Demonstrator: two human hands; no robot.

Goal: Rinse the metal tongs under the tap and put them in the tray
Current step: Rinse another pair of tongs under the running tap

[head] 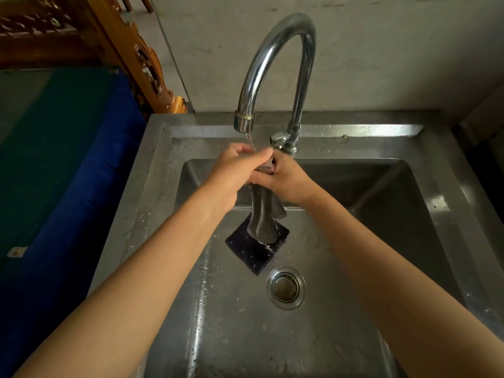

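Note:
The metal tongs [262, 214] hang downward over the sink basin, their scalloped tips pointing at me. My left hand [234, 173] grips the upper end of the tongs from the left. My right hand [286, 178] holds the same end from the right, fingers curled round it. A thin stream of water runs from the curved chrome tap [275, 64] onto my hands and the tongs' top. No tray is in view.
A dark square scrubbing pad [256, 251] lies on the floor of the steel sink [425, 203], just below the tongs' tips. The drain [285, 287] sits near it. A blue and green cloth [68, 159] covers the surface to the left.

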